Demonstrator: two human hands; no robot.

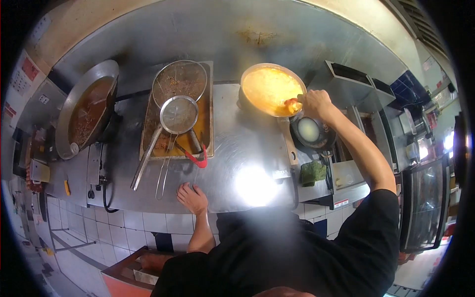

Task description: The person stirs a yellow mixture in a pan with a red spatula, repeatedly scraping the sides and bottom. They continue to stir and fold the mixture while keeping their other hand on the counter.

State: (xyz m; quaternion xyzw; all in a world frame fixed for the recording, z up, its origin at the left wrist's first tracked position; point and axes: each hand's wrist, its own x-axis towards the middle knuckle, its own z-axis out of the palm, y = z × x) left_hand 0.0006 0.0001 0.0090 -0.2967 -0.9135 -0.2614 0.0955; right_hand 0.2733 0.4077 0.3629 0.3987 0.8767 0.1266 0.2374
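Note:
My right hand point(316, 103) is closed at the right rim of a round pan point(246, 99), its fingers wrapped round something I cannot make out. Just beyond the fingertips, a red-orange piece point(293, 105) overlaps the pan's edge. Bubbly yellow-orange liquid point(269, 86) fills the pan, whose wooden handle point(289, 146) points toward me. Palm down on the front of the steel counter point(232, 133), my left hand point(193, 199) has its fingers spread. Nearest to it are a thin wire tool point(164, 173) and a metal-handled strainer point(179, 115) lying across a tray.
The tray point(210, 99) holds orange-brown liquid and a larger mesh skimmer point(179, 81). A big wok point(62, 116) of brown liquid stands at the left. Right of the pan sit a small dark pan point(324, 141) and a green folded pad point(312, 173).

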